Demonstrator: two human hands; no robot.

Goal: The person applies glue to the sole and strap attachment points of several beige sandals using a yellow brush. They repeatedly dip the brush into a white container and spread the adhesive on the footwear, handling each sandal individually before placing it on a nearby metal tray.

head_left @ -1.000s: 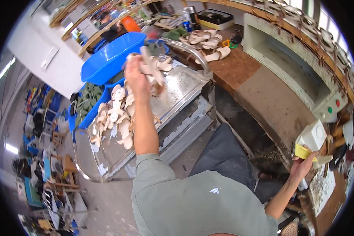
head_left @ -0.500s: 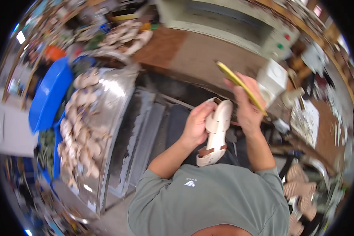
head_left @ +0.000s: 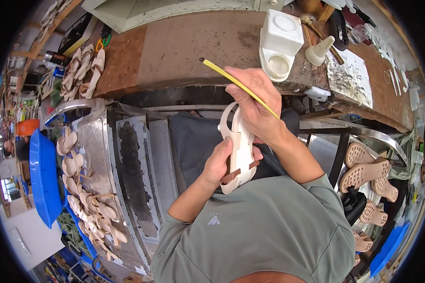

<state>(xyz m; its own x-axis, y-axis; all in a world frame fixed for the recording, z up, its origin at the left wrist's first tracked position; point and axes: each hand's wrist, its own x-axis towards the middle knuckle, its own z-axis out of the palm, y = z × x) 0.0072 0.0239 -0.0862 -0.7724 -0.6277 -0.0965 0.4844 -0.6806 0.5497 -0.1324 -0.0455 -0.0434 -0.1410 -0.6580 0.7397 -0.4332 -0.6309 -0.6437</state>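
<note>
A cream sandal with brown-lined straps is held upright in front of my chest, its heel strap nearest me. My left hand grips it low on the side, thumb on the strap edge and fingertips showing at the far side. Between thumb and fingers of my right hand lies a slim yellow brush, its dark tip pointing up and left. The right hand is at the sandal's upper end and covers part of it; whether it touches the sandal I cannot tell.
Ahead runs a brown workbench, bearing a white pot, a cream cone and several sandals. More sandals lie on a metal cart at left, beside a blue basin. Tan soles fill a rack at right.
My right hand and the brush have come left, over the sandal's upper end. My left hand has shifted down along the sandal. The whole view has turned toward the right.
</note>
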